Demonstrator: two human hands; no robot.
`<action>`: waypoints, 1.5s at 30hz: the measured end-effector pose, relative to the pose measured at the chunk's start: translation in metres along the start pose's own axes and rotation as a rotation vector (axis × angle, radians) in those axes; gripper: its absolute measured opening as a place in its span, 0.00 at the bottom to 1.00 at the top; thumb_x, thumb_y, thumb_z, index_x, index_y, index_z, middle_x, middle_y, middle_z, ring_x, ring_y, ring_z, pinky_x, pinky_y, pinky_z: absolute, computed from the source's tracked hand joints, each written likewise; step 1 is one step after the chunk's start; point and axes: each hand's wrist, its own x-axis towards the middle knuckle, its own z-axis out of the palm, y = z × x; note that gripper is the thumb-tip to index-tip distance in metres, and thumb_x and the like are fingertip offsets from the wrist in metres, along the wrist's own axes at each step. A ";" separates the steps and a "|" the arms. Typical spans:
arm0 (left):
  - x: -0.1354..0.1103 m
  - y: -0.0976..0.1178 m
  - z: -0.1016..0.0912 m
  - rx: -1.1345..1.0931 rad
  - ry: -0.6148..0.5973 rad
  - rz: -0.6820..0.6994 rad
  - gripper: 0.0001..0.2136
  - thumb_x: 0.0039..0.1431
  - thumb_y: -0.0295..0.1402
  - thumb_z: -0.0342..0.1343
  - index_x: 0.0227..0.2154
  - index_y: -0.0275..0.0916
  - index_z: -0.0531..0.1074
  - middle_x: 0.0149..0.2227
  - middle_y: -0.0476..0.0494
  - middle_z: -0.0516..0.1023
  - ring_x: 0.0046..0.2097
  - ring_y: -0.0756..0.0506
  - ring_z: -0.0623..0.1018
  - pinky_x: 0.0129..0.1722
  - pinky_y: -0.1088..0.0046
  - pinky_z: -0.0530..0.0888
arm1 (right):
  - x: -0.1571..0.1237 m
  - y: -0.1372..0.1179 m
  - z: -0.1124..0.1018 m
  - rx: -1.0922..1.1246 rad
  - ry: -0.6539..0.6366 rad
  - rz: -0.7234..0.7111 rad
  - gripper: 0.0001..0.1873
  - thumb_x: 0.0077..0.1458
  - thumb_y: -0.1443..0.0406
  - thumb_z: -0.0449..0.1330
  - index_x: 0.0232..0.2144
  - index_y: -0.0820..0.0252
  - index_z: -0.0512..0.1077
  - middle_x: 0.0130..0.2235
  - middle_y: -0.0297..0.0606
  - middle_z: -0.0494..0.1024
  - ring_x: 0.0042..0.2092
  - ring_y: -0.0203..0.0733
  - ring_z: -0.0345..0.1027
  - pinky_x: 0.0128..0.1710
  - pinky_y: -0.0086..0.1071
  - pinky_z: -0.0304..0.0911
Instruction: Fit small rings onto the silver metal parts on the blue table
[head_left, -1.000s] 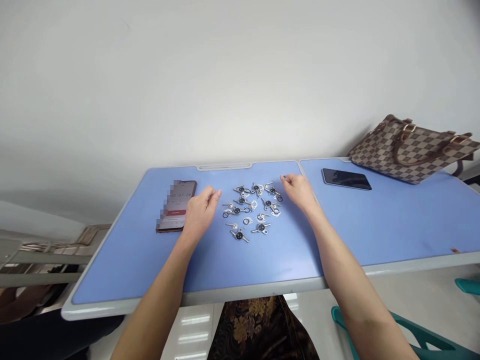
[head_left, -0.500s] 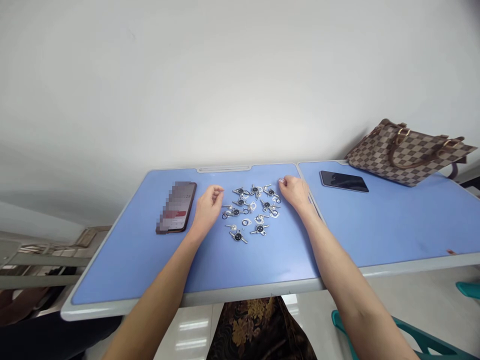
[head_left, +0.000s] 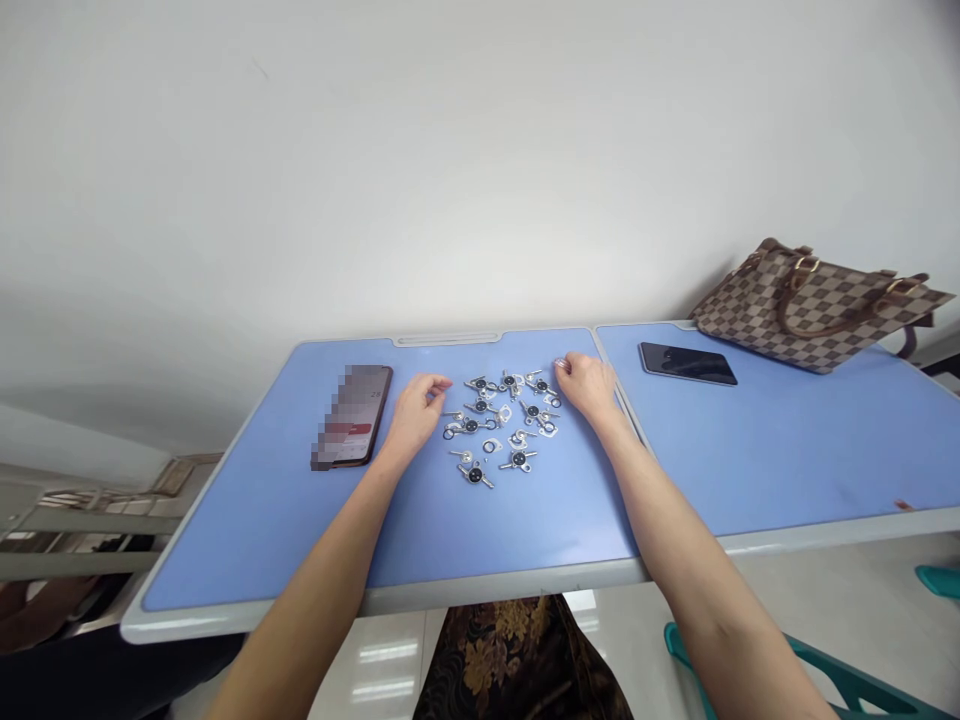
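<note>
Around the parts cluster point(head_left: 499, 425) on the blue tabletop point(head_left: 495, 530): loose spread of silver key-shaped fittings point(head_left: 474, 474) with black round centres, plus small flat silver rings point(head_left: 491, 446). Too small to read finer detail.

Left of the cluster, well apart from it: phone point(head_left: 352, 415) lying flat, screen lit, partly pixelated. Right of the cluster, past the seam point(head_left: 628, 405) where two tabletop sections meet: black phone point(head_left: 687, 363), screen dark. Further right and behind it, at the back edge: brown checkered handbag point(head_left: 814, 310). Nothing sits between the hands and the cluster.

Both forearms come in from the near edge, angled inward, wrists low, hands just above or resting on the tabletop.

Left hand point(head_left: 414, 418) is at the cluster's left side, just beside the nearest fitting. Its fingers point(head_left: 435, 385) are loosely curled, nothing visible in them.

Right hand point(head_left: 585, 388) is at the cluster's upper right, palm down. Its fingertips point(head_left: 560, 365) are drawn together on a small bright bit; can't tell if it's gripped.
</note>
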 end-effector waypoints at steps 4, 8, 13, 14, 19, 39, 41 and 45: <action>0.000 -0.003 -0.002 0.135 0.016 0.097 0.11 0.56 0.23 0.47 0.38 0.37 0.73 0.42 0.41 0.75 0.41 0.45 0.75 0.46 0.65 0.72 | 0.000 0.001 0.001 -0.001 -0.010 0.006 0.19 0.63 0.60 0.48 0.37 0.61 0.76 0.36 0.49 0.79 0.37 0.46 0.71 0.32 0.32 0.50; -0.003 -0.003 -0.001 0.247 0.010 0.157 0.11 0.59 0.25 0.45 0.39 0.37 0.72 0.42 0.40 0.74 0.43 0.43 0.74 0.46 0.65 0.71 | 0.000 0.001 0.001 -0.009 -0.003 -0.001 0.18 0.63 0.61 0.48 0.36 0.62 0.76 0.36 0.49 0.79 0.36 0.45 0.71 0.31 0.32 0.49; -0.005 0.001 0.001 0.323 0.011 0.160 0.12 0.61 0.25 0.45 0.40 0.38 0.72 0.43 0.39 0.73 0.46 0.41 0.73 0.46 0.64 0.70 | 0.000 0.000 0.001 -0.010 0.013 0.001 0.18 0.63 0.60 0.48 0.36 0.62 0.76 0.35 0.48 0.80 0.35 0.45 0.71 0.30 0.31 0.48; -0.005 0.001 0.001 0.329 0.011 0.162 0.12 0.61 0.25 0.45 0.40 0.38 0.72 0.43 0.39 0.73 0.47 0.41 0.73 0.47 0.64 0.70 | 0.000 0.000 0.001 -0.011 0.013 0.003 0.18 0.63 0.60 0.48 0.36 0.62 0.76 0.35 0.48 0.79 0.35 0.45 0.71 0.30 0.31 0.48; -0.004 0.003 0.001 0.343 0.011 0.151 0.11 0.61 0.25 0.45 0.40 0.38 0.72 0.43 0.39 0.73 0.47 0.40 0.72 0.47 0.63 0.70 | 0.000 -0.001 0.001 -0.022 0.020 0.006 0.18 0.62 0.61 0.49 0.35 0.62 0.77 0.35 0.47 0.80 0.35 0.44 0.71 0.30 0.31 0.47; -0.005 -0.003 0.004 0.360 -0.030 0.195 0.20 0.64 0.26 0.42 0.53 0.44 0.72 0.46 0.40 0.71 0.48 0.42 0.71 0.48 0.64 0.69 | -0.001 -0.001 0.000 -0.014 0.012 0.014 0.18 0.62 0.61 0.49 0.36 0.62 0.77 0.35 0.48 0.79 0.35 0.45 0.71 0.30 0.31 0.47; -0.005 -0.005 0.004 0.374 -0.037 0.207 0.20 0.64 0.26 0.41 0.53 0.45 0.73 0.47 0.40 0.71 0.49 0.41 0.70 0.48 0.64 0.69 | -0.001 -0.001 0.000 -0.013 0.011 0.013 0.18 0.62 0.60 0.49 0.36 0.62 0.77 0.35 0.48 0.79 0.35 0.45 0.71 0.30 0.31 0.48; -0.004 -0.007 0.004 0.362 -0.049 0.222 0.20 0.63 0.25 0.42 0.51 0.47 0.74 0.47 0.41 0.70 0.49 0.41 0.70 0.49 0.63 0.69 | -0.001 -0.001 0.000 -0.018 0.017 0.008 0.18 0.62 0.61 0.49 0.35 0.61 0.77 0.35 0.48 0.79 0.35 0.46 0.71 0.30 0.32 0.48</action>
